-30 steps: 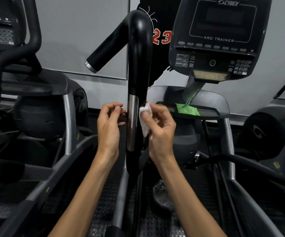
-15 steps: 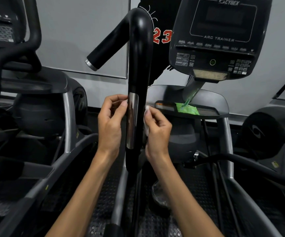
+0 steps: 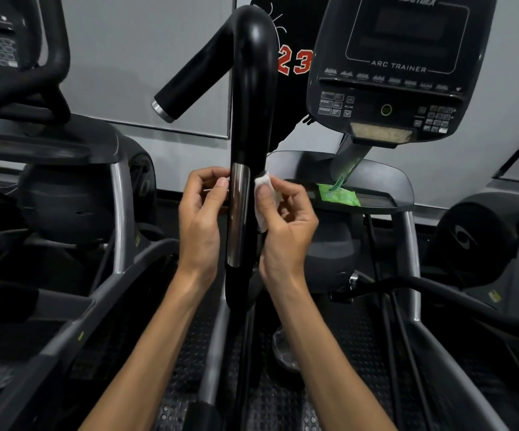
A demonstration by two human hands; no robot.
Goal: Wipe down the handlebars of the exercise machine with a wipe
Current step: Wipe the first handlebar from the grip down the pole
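Two bare forearms reach up from the bottom edge toward the upright black handlebar [image 3: 253, 88], which stands between the hands. The left hand [image 3: 200, 219] sits just left of the bar's shiny metal strip [image 3: 238, 216], fingers curled, thumb and forefinger tips pinched together against the strip's left edge; whether they grip anything there cannot be told. The right hand [image 3: 286, 225] is just right of the bar, its thumb and curled fingers pinching a folded white wipe [image 3: 262, 181] that touches the bar's right side near the top of the strip. Beyond the right hand, a green wipes packet [image 3: 339, 195] lies on the grey console tray [image 3: 385, 178]. Above the tray hangs the console [image 3: 404, 66] marked ARC TRAINER. Above and left of the left hand, the bar's top bends down to a silver-capped end.
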